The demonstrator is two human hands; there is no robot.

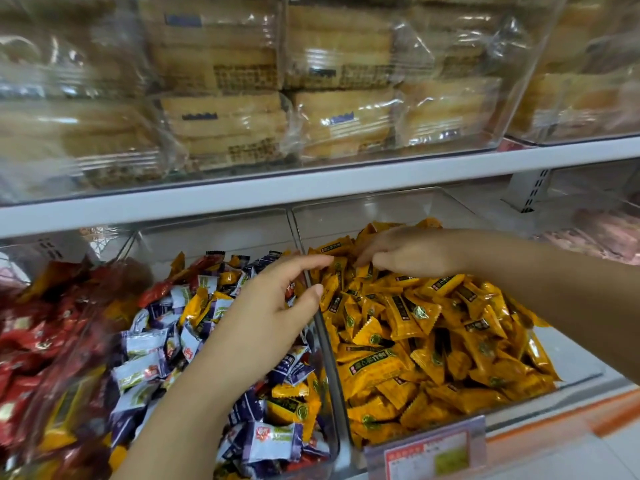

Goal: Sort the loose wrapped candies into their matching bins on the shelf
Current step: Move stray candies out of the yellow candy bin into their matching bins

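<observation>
A person's left hand (270,306) hovers, thumb and forefinger apart, over mixed candies (166,341) in the middle bin (214,237). The right hand (408,252) dips into the yellow candies (433,341) of the right-hand bin (381,209), fingertips buried and grip impossible to tell. The price tag (429,452) is blurred.

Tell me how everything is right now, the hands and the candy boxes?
Clear plastic middle bin, open on top, holding mixed purple-white, yellow and red wrapped candies.
Clear plastic right bin, open on top, heaped with yellow wrapped candies.
Red wrapped candies, piled at the far left, blurred.
Left hand, open, fingers relaxed above the middle bin.
Right hand, fingertips down among the yellow wrapped candies; grip hidden.
</observation>
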